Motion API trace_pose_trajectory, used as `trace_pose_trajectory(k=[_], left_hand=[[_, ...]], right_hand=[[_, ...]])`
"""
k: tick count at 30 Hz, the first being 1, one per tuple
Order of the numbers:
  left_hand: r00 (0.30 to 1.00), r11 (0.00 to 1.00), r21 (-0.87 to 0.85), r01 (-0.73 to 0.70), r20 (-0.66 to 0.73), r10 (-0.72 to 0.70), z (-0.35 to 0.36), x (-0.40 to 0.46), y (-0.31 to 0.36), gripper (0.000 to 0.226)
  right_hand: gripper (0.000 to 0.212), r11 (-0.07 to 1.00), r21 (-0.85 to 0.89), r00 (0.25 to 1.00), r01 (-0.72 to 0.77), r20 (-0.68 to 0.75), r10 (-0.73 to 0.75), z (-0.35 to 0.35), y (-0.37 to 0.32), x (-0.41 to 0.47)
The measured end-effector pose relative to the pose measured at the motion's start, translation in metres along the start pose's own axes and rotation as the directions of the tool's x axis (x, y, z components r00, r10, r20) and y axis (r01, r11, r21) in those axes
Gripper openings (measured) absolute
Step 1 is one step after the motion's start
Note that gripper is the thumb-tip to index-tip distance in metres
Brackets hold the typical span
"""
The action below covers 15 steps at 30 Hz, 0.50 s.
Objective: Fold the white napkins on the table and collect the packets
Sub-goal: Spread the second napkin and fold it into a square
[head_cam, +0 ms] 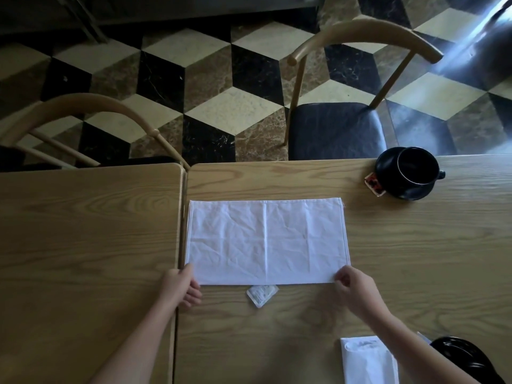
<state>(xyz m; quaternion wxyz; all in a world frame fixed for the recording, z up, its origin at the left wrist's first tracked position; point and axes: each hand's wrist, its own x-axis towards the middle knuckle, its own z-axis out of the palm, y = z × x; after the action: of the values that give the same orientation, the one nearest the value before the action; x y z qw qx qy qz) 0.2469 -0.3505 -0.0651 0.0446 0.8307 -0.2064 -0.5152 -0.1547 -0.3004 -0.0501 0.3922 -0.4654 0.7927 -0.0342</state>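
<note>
- a wide white cloth napkin (pixel 266 242) lay flat on the light wooden table (pixel 415 259) as a long rectangle, with a crease down its middle; it looked folded once, with more folds likely left.
- the left hand (pixel 181 286) pinched the napkin's near corner at 8 o'clock, thumb on top and fingers curled beneath.
- the right hand (pixel 353 289) pinched the near corner at 4 o'clock between thumb and fingertips.
- a small white paper packet (pixel 261 295) sat uncollected at 6 o'clock of the napkin, its top tucked just under the near edge, between the two hands.
- a small red-and-white packet (pixel 374 185) peeked from beneath the black saucer (pixel 410 194) holding a black cup (pixel 418 166), at 2 o'clock of the napkin, also uncollected.
- a second white napkin (pixel 365 358), already folded narrow, rested at 5 o'clock near the table edge, partly behind the right forearm.
- judged so: one napkin appeared finished, one midway, and both visible packets remained to gather.
</note>
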Motion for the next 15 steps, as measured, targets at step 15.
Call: trace_pose_trajectory(k=[15], left_hand=[[0.856,0.681,-0.567,0.463,0.485,-0.178,0.219,-0.161,0.043,0.025]], right_hand=[[0.048,0.828,-0.476,0.941,0.294,-0.006,-0.338,-0.058,-0.104,0.124]])
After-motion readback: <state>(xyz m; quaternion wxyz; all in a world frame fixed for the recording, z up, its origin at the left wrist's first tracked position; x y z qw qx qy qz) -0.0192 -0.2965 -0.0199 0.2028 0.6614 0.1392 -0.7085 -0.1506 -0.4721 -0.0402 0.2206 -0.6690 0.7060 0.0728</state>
